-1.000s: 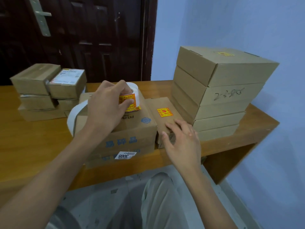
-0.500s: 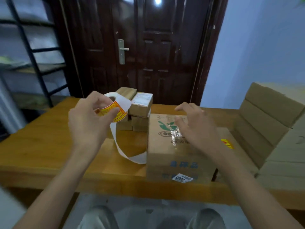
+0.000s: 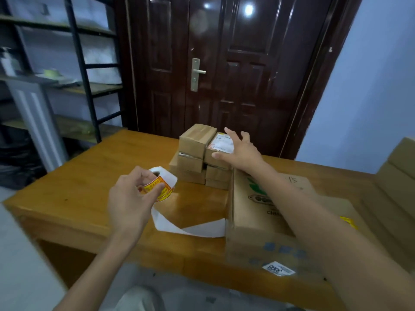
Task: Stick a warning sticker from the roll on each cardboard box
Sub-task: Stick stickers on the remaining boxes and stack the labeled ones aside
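Sticker roll (image 3: 160,184): white core, yellow-and-red warning stickers on the outside, print too small to read. It is pinched between thumb and curled fingers of the left hand (image 3: 130,196), above the wooden worktop (image 3: 85,187). A white backing strip (image 3: 186,227) trails from the roll down onto the worktop and ends against the large cardboard box (image 3: 253,221).

Large cardboard box: near right of the worktop, green logo on top, letters "CHI" legible before the right forearm hides the rest; blue characters on the front face, blurred; a white label reading "3005" (image 3: 278,268) at the lower front.

Stack of small cardboard boxes (image 3: 197,158): far centre of the worktop. The top right box (image 3: 219,151) bears a white shipping label, text unreadable. The right hand (image 3: 240,149), fingers spread, reaches over it, thumb at its near edge.

Flat box (image 3: 336,212): right of the large box, with a yellow sticker (image 3: 348,222).
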{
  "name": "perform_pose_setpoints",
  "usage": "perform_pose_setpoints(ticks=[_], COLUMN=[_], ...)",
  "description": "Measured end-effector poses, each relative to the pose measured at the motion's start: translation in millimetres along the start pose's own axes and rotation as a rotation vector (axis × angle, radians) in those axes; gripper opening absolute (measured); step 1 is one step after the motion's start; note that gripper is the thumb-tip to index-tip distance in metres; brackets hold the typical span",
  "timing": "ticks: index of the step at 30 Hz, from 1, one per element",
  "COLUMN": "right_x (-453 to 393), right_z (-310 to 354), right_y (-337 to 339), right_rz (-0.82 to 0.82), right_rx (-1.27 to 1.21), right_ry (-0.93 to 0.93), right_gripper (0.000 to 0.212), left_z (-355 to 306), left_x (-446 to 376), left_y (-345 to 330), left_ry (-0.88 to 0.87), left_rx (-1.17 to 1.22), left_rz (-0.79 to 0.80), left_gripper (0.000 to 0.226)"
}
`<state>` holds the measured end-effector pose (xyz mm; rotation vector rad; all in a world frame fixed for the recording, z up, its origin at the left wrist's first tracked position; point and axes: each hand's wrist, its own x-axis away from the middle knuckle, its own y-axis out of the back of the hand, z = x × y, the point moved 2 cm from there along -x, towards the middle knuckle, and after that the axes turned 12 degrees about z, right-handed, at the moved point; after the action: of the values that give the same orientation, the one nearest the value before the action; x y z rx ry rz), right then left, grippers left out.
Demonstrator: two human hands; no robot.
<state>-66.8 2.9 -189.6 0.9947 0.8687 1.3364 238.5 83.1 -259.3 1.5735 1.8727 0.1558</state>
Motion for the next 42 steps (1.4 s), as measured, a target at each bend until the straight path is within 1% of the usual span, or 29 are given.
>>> perform_pose_setpoints(ticks=[4,8,14,20,26,30,34,38,42], right_x=[-8.5,-12.7,-12.2,-11.4,-21.4,-28.0,-29.4,-24.6,-11.7], right_z=[-8.7,-9.4,-9.8,-14.8,-21.4,-24.3,-27.2,-29.3,-20.3], right_y=[-15.6,-18.5,-18.7,-18.6,-21.4,-23.3,-23.4,-19.8,-16.1], right_rz=[0.063,0.038,0.043,0.034,0.044,0.036,0.039,0.049,-0.002], right_rx=[-0.009,-0.006,-0.001,-0.008,-0.016,-0.031,-0.070,-0.152,-0.219], right_ry=[0.003,0.003,0.001,0.000,0.006,0.006,0.014,0.020,0.072], right_gripper=[0.105,0.104,0.099,0.097,0.096,0.096,0.096,0.095,0.093], left_z=[15.2,11.2,10.2,26.6,43.6,48.7,46.6,48.0,53.2], left_x=[4.2,9.4,11.0,-4.0,-9.8,-15.8,-14.5,-13.3,-16.0], left_y=[-13.5,-28.3,-47.1,-57.3,-65.1,-68.8,-72.2,-73.0,-67.7], left_ry=[0.044,0.031,-0.026,-0.048,-0.046,-0.034,-0.049,-0.066,-0.036], left_rx=[0.010,-0.017,-0.199,-0.164,-0.120,-0.189,-0.252,-0.219,-0.052], left_rz=[0.017,0.010,0.026,0.054,-0.036,-0.042,-0.003,0.007,-0.021], left_gripper=[0.028,0.028,0.027,0.021,0.020,0.023,0.024,0.023,0.019])
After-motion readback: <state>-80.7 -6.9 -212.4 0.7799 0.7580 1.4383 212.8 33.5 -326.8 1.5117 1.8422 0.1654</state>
